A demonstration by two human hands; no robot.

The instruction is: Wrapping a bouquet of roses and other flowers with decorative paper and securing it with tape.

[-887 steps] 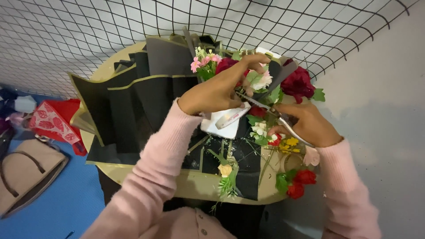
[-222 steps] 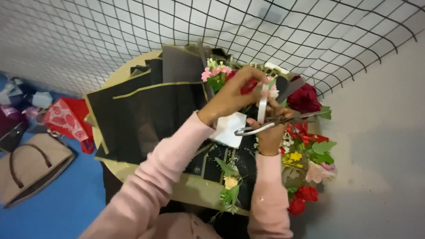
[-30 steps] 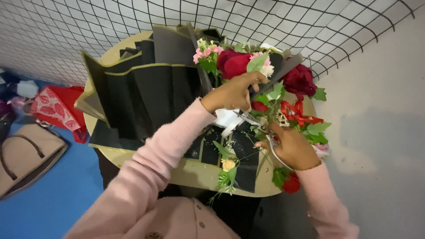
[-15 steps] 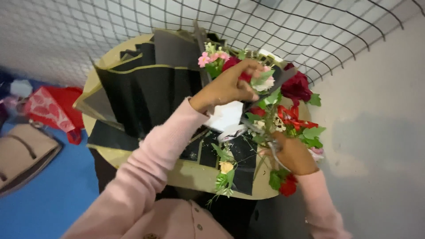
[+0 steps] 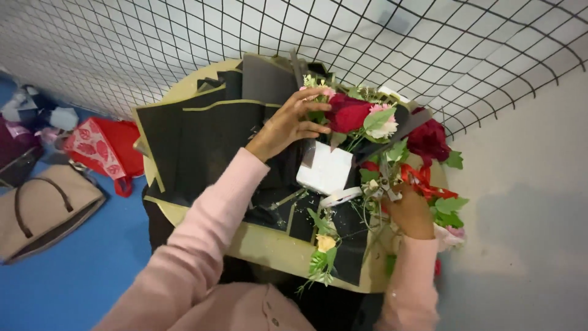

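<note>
1. We see the left hand (image 5: pixel 288 125) clasping a bunch of flowers (image 5: pixel 355 116) above the round table (image 5: pixel 257 242), fingers closed around the red rose.
2. The right hand (image 5: pixel 409 211) grips what may be scissors (image 5: pixel 383 184) beside red ribbon (image 5: pixel 425 181).
3. Black wrapping sheets (image 5: pixel 202 138) lie underneath

Even, soft indoor light; slight motion blur, wide-angle bending at edges.

Red patterned bag (image 5: pixel 101 150), perhaps packaging, on blue floor (image 5: pixel 79 276)
</note>
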